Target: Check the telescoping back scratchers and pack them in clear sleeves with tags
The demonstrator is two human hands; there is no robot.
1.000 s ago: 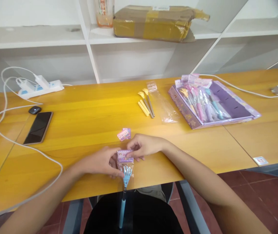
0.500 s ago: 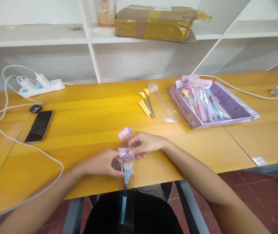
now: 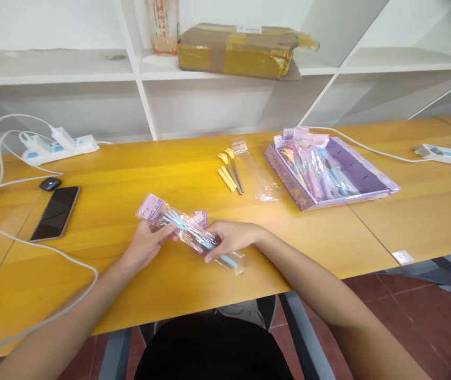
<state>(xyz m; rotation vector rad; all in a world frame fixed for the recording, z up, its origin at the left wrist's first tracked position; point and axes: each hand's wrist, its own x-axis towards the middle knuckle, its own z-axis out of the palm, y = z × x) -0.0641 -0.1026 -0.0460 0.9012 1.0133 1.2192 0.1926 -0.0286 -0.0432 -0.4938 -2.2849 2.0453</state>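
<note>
A blue hand-shaped back scratcher (image 3: pixel 178 220) lies slantwise in a clear plastic bag, just above the table. The bag's purple header card (image 3: pixel 151 207) points to the upper left. My left hand (image 3: pixel 148 245) is closed on the bag near the scratcher's claw, thumb on top. My right hand (image 3: pixel 229 237) grips the bag around the scratcher's handle end. Behind the bag, small pink and purple cards (image 3: pixel 201 217) are partly hidden. Farther back lie two gold-headed scratcher rods (image 3: pixel 236 171) with two yellow handle tubes (image 3: pixel 227 179).
An unfilled clear bag (image 3: pixel 262 179) lies beside the gold pieces. To the right stands a purple display box (image 3: pixel 367 196) with several bagged scratchers. A phone (image 3: pixel 56 212), a black mouse-like object (image 3: pixel 50 183), a power strip (image 3: pixel 86 143) and a loose white cable (image 3: pixel 61 249) are at left.
The bagged back scratcher has been raised from hanging over the table edge and turned slantwise above the table. My right hand has shifted from the header card to the handle end.
</note>
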